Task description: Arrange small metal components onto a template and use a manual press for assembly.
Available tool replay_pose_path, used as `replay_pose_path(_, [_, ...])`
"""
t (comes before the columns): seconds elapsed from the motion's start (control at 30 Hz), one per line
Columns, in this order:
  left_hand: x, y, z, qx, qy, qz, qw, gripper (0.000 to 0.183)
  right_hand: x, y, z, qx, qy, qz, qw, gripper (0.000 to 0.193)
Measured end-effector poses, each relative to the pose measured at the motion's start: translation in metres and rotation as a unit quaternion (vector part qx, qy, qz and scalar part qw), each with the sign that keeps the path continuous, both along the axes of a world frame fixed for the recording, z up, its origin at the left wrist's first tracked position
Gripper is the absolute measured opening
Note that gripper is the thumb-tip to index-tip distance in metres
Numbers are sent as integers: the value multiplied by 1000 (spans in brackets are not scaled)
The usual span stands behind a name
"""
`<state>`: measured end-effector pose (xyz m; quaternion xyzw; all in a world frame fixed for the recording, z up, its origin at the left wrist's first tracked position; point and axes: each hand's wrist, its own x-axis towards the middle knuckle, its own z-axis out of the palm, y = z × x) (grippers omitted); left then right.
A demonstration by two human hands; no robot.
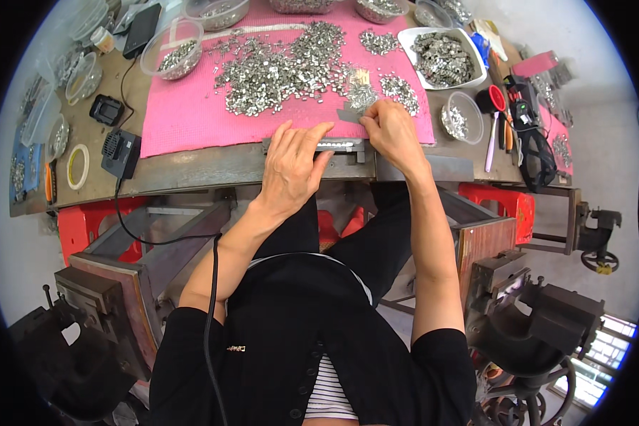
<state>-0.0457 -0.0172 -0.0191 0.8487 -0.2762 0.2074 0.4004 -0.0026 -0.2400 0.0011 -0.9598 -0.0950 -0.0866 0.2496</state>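
Observation:
My left hand (291, 165) rests over the left end of a narrow dark metal fixture (359, 151) at the table's front edge. Its fingers are spread, with thumb and index finger apart. A row of small shiny metal pieces (336, 145) lies along the fixture. To the right, my right hand (392, 133) is closed, fingertips pinched together beside a flat grey plate (349, 115). Whatever the pinch holds is hidden. Just beyond it lies a heap of thin silvery pins (362, 96). A large spread of small metal parts (277, 78) covers the pink mat (184, 124).
Clear plastic tubs (149, 57) of metal parts line the back and sides. A white tray (483, 71) and a round tub (478, 117) stand right. A black charger-like box (121, 153) trails a cable. Bench vises (561, 309) and red stools (85, 227) are below.

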Motion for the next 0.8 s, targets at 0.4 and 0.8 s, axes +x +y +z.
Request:
replay_pose_path(0.4, [0,2,-3,-4,-18,4,1000,51,-42,26,13,246,-25,-20,969,10])
replay_pose_path(0.8, [0,-1,-5,-13,-2,13,1000,50,-57,54,-13,288,-76,5,954,5])
